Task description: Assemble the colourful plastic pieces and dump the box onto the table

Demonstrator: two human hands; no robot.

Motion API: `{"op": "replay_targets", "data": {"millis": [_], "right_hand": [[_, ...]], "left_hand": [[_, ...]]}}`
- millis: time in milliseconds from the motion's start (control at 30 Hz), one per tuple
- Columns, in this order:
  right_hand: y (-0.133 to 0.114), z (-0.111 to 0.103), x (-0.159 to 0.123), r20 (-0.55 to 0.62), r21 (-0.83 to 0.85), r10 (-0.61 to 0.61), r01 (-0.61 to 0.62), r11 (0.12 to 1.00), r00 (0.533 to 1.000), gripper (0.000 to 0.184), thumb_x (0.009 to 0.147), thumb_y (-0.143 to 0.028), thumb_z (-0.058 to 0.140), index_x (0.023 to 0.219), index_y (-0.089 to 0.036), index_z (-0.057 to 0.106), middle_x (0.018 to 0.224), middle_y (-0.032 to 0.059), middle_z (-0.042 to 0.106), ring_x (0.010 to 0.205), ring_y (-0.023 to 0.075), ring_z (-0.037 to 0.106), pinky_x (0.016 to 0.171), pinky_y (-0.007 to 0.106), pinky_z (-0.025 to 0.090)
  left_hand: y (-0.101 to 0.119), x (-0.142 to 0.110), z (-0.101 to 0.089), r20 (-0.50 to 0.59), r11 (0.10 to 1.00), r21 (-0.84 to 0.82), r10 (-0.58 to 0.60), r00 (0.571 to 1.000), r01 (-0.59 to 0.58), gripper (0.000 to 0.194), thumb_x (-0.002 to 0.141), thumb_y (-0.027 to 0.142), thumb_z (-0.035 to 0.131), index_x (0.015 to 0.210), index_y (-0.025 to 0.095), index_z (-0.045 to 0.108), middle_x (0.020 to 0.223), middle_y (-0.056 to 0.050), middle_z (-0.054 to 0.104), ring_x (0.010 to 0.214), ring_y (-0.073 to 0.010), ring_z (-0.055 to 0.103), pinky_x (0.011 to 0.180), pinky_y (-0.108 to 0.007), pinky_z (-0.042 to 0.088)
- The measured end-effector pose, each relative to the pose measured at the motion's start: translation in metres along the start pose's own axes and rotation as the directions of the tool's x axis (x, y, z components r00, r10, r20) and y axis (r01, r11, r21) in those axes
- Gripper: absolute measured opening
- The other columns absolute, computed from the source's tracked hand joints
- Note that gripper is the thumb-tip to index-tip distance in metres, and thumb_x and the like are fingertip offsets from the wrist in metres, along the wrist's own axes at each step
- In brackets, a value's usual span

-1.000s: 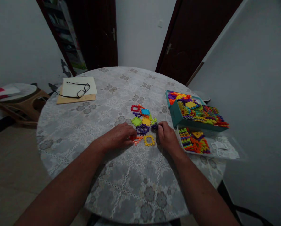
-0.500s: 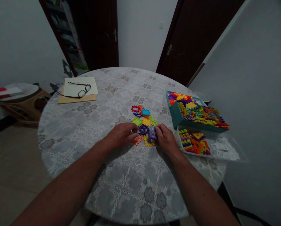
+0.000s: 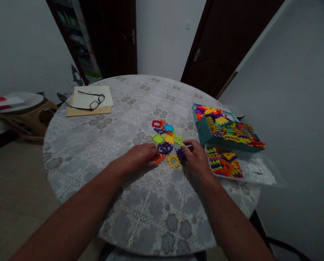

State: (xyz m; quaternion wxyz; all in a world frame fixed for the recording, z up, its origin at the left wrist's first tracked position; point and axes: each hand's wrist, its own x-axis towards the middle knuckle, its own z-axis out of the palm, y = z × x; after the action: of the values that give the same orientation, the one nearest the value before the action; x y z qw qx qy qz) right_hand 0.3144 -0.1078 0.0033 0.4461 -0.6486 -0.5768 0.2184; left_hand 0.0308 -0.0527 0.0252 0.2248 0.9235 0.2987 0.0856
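A flat cluster of interlocking plastic pieces (image 3: 166, 136) in red, blue, green, yellow and purple lies mid-table. My left hand (image 3: 138, 157) rests palm down at its near left side, fingertips pressed on an orange piece (image 3: 159, 158). My right hand (image 3: 196, 156) sits at the near right side, fingers pinched on a purple piece (image 3: 180, 153) beside a yellow square frame piece (image 3: 174, 161).
A teal box (image 3: 205, 132) full of coloured pieces and its tray (image 3: 224, 163) stand at the right, with a clear bag (image 3: 257, 172) beyond. Glasses (image 3: 92, 101) lie on papers at the back left of the round table (image 3: 140, 203). A stool stands left; doors stand behind.
My right hand carried the purple piece from the cluster's right edge down to the yellow frame piece. My left hand stayed on the orange piece. The view shifted slightly.
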Motion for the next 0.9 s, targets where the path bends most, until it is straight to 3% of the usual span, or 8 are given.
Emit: {"op": "replay_targets", "data": {"millis": [100, 267, 333, 433, 567, 733, 900], "right_hand": [[-0.006, 0.0, -0.001, 0.025, 0.161, 0.071, -0.074, 0.984, 0.997, 0.027, 0.096, -0.046, 0.07, 0.113, -0.025, 0.073, 0.095, 0.0044, 0.075, 0.084, 0.022, 0.072, 0.075, 0.035, 0.061], [-0.017, 0.005, -0.01, 0.228, 0.297, -0.006, -0.064, 0.953, 0.974, 0.021, 0.093, -0.039, 0.073, 0.11, -0.027, 0.074, 0.105, 0.0047, 0.079, 0.094, 0.0224, 0.076, 0.086, 0.038, 0.064], [-0.022, 0.009, -0.017, 0.307, 0.287, -0.106, 0.015, 0.958, 0.946, 0.018, 0.096, -0.034, 0.071, 0.112, -0.027, 0.075, 0.108, 0.0052, 0.079, 0.096, 0.0228, 0.076, 0.088, 0.039, 0.064], [-0.032, 0.017, -0.026, 0.366, 0.189, -0.319, 0.266, 0.945, 0.875, 0.018, 0.099, -0.026, 0.07, 0.116, -0.028, 0.077, 0.113, 0.0068, 0.079, 0.106, 0.0237, 0.074, 0.097, 0.041, 0.062], [-0.038, 0.029, -0.033, 0.365, 0.11, -0.479, 0.473, 0.874, 0.798, 0.021, 0.105, -0.019, 0.063, 0.12, -0.027, 0.075, 0.118, 0.0089, 0.078, 0.111, 0.023, 0.073, 0.101, 0.04, 0.06], [-0.033, 0.039, -0.037, 0.322, 0.049, -0.53, 0.545, 0.837, 0.784, 0.022, 0.107, -0.017, 0.06, 0.122, -0.026, 0.073, 0.118, 0.0103, 0.076, 0.11, 0.0234, 0.071, 0.098, 0.039, 0.06], [-0.037, 0.037, -0.038, 0.291, 0.01, -0.561, 0.584, 0.811, 0.775, 0.018, 0.106, -0.016, 0.058, 0.113, -0.024, 0.073, 0.109, 0.0092, 0.075, 0.102, 0.0232, 0.07, 0.091, 0.036, 0.059]], "left_hand": [[-0.002, 0.004, 0.005, -0.021, 1.0, 0.021, -0.01, 1.0, 0.011, 0.017, 0.106, 0.035, 0.062, 0.108, 0.023, 0.073, 0.106, -0.008, 0.07, 0.096, -0.0224, 0.063, 0.082, -0.033, 0.049], [-0.007, 0.005, 0.006, -0.046, 0.991, -0.066, -0.118, 0.992, 0.115, 0.02, 0.106, 0.037, 0.059, 0.101, 0.022, 0.072, 0.096, -0.006, 0.072, 0.085, -0.0205, 0.063, 0.077, -0.032, 0.046], [-0.008, 0.003, 0.005, -0.029, 0.986, -0.111, -0.128, 0.991, 0.124, 0.02, 0.105, 0.037, 0.061, 0.097, 0.022, 0.071, 0.092, -0.006, 0.072, 0.08, -0.0195, 0.062, 0.075, -0.032, 0.044], [-0.008, 0.0, 0.002, -0.023, 0.986, -0.137, -0.101, 0.995, 0.097, 0.02, 0.105, 0.037, 0.06, 0.094, 0.023, 0.071, 0.09, -0.006, 0.073, 0.081, -0.0196, 0.062, 0.077, -0.033, 0.045], [-0.002, -0.004, -0.001, 0.025, 0.985, -0.172, -0.022, 0.999, 0.026, 0.021, 0.104, 0.027, 0.053, 0.111, 0.025, 0.073, 0.109, -0.008, 0.078, 0.1, -0.0226, 0.068, 0.092, -0.035, 0.05], [0.005, -0.005, -0.001, 0.054, 0.977, -0.211, -0.006, 0.999, 0.017, 0.023, 0.097, 0.026, 0.061, 0.117, 0.026, 0.072, 0.112, -0.006, 0.077, 0.101, -0.0227, 0.068, 0.091, -0.034, 0.05], [0.012, 0.004, 0.013, 0.008, 0.98, -0.186, -0.067, 0.998, 0.068, 0.014, 0.091, 0.023, 0.067, 0.105, 0.024, 0.071, 0.099, -0.004, 0.076, 0.09, -0.0213, 0.066, 0.082, -0.033, 0.049]]}}
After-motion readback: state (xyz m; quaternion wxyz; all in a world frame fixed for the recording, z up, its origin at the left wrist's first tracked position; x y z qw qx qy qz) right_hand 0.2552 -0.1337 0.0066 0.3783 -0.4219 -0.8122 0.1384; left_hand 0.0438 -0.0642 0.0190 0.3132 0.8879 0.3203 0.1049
